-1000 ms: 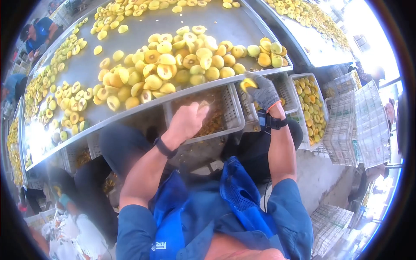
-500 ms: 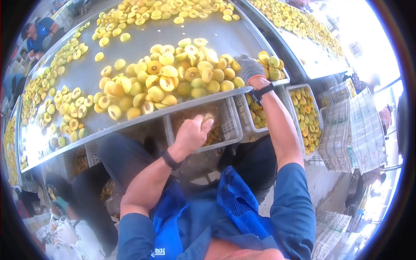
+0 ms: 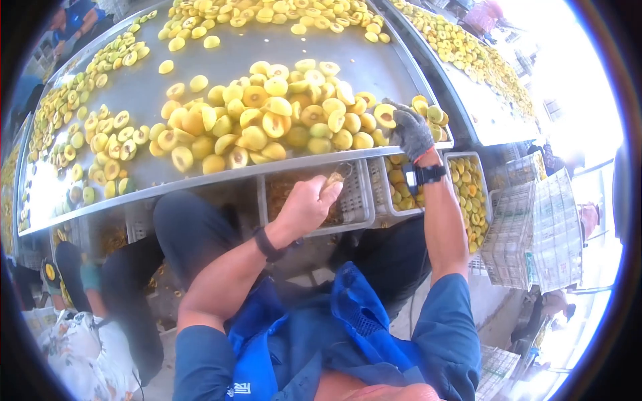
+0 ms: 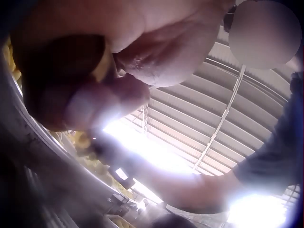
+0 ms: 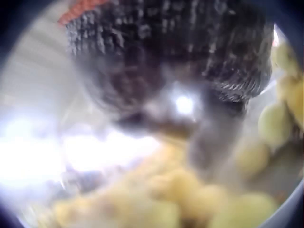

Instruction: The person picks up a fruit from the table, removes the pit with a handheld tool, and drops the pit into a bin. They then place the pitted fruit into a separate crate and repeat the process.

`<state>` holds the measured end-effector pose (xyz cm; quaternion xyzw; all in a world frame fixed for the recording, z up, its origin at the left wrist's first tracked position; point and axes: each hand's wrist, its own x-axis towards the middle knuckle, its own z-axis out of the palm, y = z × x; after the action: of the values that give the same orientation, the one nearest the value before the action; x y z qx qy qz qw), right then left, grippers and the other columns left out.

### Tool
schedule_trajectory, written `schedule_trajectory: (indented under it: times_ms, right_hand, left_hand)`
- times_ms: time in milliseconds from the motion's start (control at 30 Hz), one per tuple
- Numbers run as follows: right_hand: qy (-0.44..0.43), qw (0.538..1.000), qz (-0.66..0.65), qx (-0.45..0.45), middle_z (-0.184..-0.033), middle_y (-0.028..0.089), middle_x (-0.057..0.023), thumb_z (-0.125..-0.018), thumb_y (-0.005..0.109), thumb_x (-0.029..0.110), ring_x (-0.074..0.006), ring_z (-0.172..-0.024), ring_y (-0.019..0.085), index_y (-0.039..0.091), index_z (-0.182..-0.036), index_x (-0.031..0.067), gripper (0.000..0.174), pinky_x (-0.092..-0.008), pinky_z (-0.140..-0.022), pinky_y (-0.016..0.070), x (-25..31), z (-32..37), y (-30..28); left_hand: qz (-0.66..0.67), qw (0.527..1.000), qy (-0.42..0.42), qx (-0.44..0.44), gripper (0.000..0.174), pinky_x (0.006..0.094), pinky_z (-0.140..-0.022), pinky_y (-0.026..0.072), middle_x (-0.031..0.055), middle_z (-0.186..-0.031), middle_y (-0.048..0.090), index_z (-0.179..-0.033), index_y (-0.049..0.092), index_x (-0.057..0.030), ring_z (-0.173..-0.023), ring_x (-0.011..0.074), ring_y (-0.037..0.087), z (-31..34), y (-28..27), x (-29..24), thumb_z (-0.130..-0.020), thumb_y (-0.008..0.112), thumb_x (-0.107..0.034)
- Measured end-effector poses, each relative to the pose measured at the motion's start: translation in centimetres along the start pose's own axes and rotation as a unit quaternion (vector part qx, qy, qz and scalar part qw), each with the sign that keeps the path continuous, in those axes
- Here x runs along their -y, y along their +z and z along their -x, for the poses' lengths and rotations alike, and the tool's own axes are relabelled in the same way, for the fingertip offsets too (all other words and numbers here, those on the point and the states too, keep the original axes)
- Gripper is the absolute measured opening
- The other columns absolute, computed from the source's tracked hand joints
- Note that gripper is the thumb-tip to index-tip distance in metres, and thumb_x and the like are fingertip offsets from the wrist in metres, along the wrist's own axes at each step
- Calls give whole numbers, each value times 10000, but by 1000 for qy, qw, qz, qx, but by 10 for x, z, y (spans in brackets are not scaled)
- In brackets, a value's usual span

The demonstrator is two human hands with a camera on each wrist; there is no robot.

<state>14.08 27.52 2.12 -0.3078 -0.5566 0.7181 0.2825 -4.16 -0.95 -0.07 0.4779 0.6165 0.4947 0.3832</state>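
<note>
My bare left hand (image 3: pixel 304 207) grips a small tan-handled tool (image 3: pixel 334 179) with a thin curved wire at its tip, above a crate of brown scraps. Close up in the left wrist view, the fingers wrap around the handle (image 4: pixel 102 69), most of it in shadow. At the near edge of the metal table, my right hand (image 3: pixel 412 134), in a grey knit glove, pinches a yellow peach half (image 3: pixel 384 115) with its cut face showing. Beside it lies a heap of peach halves (image 3: pixel 274 123). The right wrist view is blurred, with the glove (image 5: pixel 166 52) over yellow fruit.
Under the table edge stand a scrap crate (image 3: pixel 361 212) and a crate of peach halves (image 3: pixel 400 212). Another full crate (image 3: pixel 476 157) is at the right, near stacked white crates (image 3: pixel 555 227). A second table (image 3: pixel 498 127) runs beyond. Other people sit at the left.
My right hand first held a fruit piece over the crates, then reached into the heap, and now draws back rightward with a peach half. The left hand, tool still held, rises slightly rightward.
</note>
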Motion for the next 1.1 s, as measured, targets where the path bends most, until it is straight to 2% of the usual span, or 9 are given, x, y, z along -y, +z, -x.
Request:
schedule_trajectory:
  times_ms: [133,233,267,367,467,533,600,700,1100]
  right_hand:
    - [-337,825,451,45,-1105,717,-128,-897,732,158,-252,-930,689,655,-1262,23,397,-358,-798,558,-23,55,29]
    - [-150,936,318,6,-1137,711,-159,-802,786,51,-332,-1015,686,663,-1230,33,446,-410,-907,560,-35,78,55]
    - [-354,776,522,27,-1092,727,-141,-791,789,29,-307,-960,697,682,-1191,35,414,-397,-855,572,-43,84,61]
    - [-355,791,497,33,-1134,723,-168,-707,819,11,-382,-1014,678,685,-1223,45,534,-419,-925,550,-56,95,68]
    - [-395,761,499,125,-1218,717,-134,-760,796,20,-311,-1080,683,658,-1329,48,586,-381,-958,535,-41,93,71]
    - [-126,937,303,123,-1282,692,-117,-809,779,52,-253,-1133,658,608,-1406,39,621,-358,-985,519,-29,100,82]
    - [-9,980,165,114,-1344,660,-100,-844,763,100,-202,-1186,618,558,-1470,27,662,-343,-1022,490,-33,103,86]
    - [-96,983,125,97,-1410,617,-94,-886,729,171,-171,-1245,567,508,-1517,8,688,-341,-1082,439,-53,101,91]
    - [-297,882,365,-24,-1339,634,-233,-993,634,101,-354,-1237,603,551,-1437,-14,466,-407,-1068,456,-57,105,115]
  left_hand:
    - [25,1000,7,5,403,463,-607,425,262,-685,564,-825,578,52,-592,375,490,1,9,1,-1036,603,-290]
    - [12,1000,12,5,405,467,-614,429,260,-693,573,-831,582,54,-602,375,507,2,12,-5,-1041,595,-293]
    - [-2,1000,6,10,405,466,-619,432,259,-696,577,-836,585,54,-608,373,515,2,12,-6,-1042,592,-294]
    - [-33,999,7,3,405,463,-631,440,255,-708,589,-856,593,55,-619,362,532,2,13,-7,-1047,582,-302]
    - [-32,999,9,2,408,458,-634,443,231,-700,587,-871,596,53,-610,327,527,2,14,-3,-1054,569,-310]
    - [-10,1000,-3,7,412,442,-626,441,190,-685,580,-873,595,49,-604,280,517,1,14,-2,-1062,559,-315]
    - [24,999,-26,15,417,414,-611,437,131,-667,572,-867,593,43,-602,216,504,1,15,-2,-1072,549,-318]
    - [115,992,-53,13,430,290,-443,350,1,-544,496,-806,550,-25,-455,84,435,2,20,-3,-1101,513,-336]
    - [132,991,-36,3,466,278,-440,327,-23,-558,474,-811,532,-34,-469,65,415,2,32,4,-1115,483,-384]
